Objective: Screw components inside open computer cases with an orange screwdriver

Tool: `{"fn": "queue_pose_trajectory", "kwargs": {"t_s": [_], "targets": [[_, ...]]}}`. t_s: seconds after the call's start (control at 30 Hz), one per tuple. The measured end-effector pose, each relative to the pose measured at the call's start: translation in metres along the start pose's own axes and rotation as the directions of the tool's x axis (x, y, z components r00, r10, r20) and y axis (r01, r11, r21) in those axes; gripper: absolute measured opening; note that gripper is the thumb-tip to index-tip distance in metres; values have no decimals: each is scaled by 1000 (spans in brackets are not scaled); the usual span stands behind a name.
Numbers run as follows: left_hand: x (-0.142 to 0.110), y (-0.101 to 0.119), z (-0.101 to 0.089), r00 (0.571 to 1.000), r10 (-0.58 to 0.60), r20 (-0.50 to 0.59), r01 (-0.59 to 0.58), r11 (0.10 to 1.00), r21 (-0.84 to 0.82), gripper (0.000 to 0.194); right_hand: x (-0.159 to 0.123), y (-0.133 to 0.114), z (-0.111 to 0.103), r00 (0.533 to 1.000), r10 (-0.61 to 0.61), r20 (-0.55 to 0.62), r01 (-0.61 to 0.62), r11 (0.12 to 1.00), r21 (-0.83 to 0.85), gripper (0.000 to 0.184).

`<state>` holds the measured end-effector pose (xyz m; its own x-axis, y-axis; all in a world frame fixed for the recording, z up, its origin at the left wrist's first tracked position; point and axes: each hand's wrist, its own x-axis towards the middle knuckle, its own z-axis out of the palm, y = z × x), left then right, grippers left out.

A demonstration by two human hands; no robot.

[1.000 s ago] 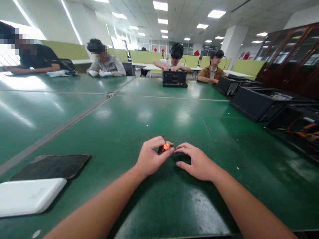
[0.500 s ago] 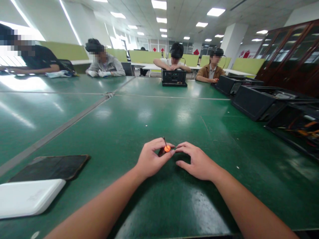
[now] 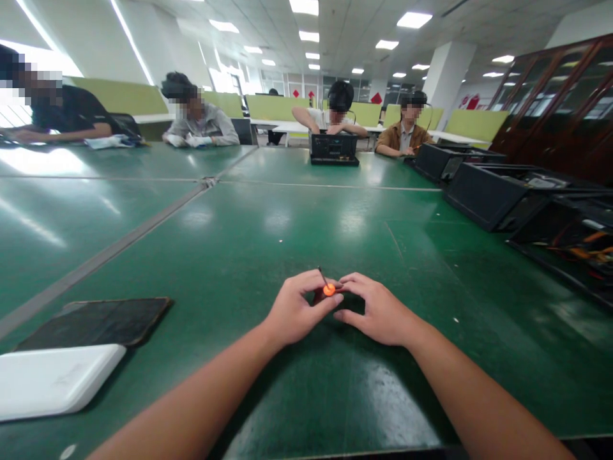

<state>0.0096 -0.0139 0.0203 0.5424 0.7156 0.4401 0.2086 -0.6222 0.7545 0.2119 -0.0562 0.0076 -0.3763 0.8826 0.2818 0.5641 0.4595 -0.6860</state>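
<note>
1. Gripping an orange-ended tool (image 3: 329,290), the left hand (image 3: 294,313) has its thumb and fingers closed around it; the thin dark shaft points up, tilted.
2. Right hand (image 3: 383,313): fingers curved, thumb set apart from them. Its fingertips are just beside the left hand's; whether they touch the tool, cannot tell.
3. Containers: three black computer cases stand at right. The nearest case (image 3: 531,220) lies open with orange cables (image 3: 598,246) inside; contents of the middle case (image 3: 483,201) and far case (image 3: 431,163) are unclear.
4. Another black case (image 3: 334,148) stands opposite, a co-worker's arms (image 3: 354,130) at its top.
5. Edges: the green tabletop (image 3: 230,255) ends near the forearms; a grey strip (image 3: 96,261) crosses it at left.
6. Room: bare green surface stretches ahead of both hands. A white slab (image 3: 57,383) and dark slab (image 3: 96,319) bound the left.
</note>
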Motion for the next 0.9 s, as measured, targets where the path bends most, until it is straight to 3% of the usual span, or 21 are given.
{"fn": "queue_pose_trajectory", "kwargs": {"t_s": [0.13,0.23,0.4,0.57,0.73,0.9], "targets": [[-1,2,1,998,-60,6,60,998,-32,21,1,-1,-1,999,-16,-36,18,999,49,16],[1,-2,-2,985,-170,-36,167,984,-66,44,1,-1,-7,988,1,-152,13,995,94,12],[5,-19,-7,953,-302,-33,303,952,37,77,-1,1,-20,888,123,-443,-17,972,235,16],[7,-29,-9,940,-339,-49,341,937,74,69,-1,3,-25,757,199,-622,56,929,365,22],[6,-25,-6,949,-314,-30,315,948,53,57,0,1,-20,797,207,-568,41,919,393,27],[3,-20,0,957,-290,-6,290,956,44,51,-3,-2,-18,774,188,-605,73,922,380,25]]}}
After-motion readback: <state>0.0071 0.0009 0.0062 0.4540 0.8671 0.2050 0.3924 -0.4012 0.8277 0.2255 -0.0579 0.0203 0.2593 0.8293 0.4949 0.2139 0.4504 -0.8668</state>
